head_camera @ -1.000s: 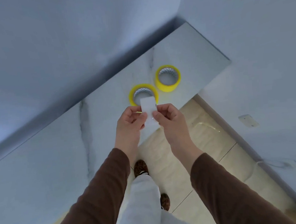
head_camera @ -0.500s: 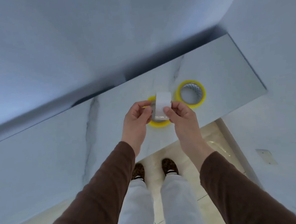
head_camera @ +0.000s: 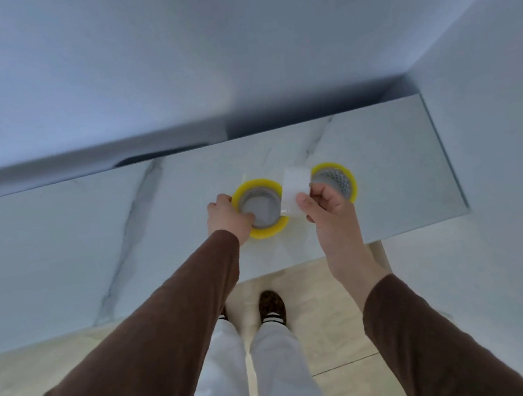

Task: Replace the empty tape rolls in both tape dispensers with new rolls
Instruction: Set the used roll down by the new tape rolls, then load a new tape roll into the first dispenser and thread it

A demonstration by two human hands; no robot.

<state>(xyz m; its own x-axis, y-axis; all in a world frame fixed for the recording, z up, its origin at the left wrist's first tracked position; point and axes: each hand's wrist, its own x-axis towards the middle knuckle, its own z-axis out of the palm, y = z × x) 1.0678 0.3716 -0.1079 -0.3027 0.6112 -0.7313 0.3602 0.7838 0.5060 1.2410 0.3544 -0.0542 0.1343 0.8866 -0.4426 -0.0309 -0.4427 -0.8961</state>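
Our left hand [head_camera: 228, 217] curls its fingers around the stiff, light near tape roll [head_camera: 259, 208] by its rim, while our right hand [head_camera: 327, 205] pinches a flimsy white strip [head_camera: 296, 187].

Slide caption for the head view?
Left hand grips yellow tape roll on counter; right hand holds white strip.

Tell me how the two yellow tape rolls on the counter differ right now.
The left roll is gripped by the left hand; the right roll lies untouched, partly behind the right hand and its white piece. The left roll's core looks smooth grey; the right roll's looks dotted. Both are yellow and lie flat on the marble counter.
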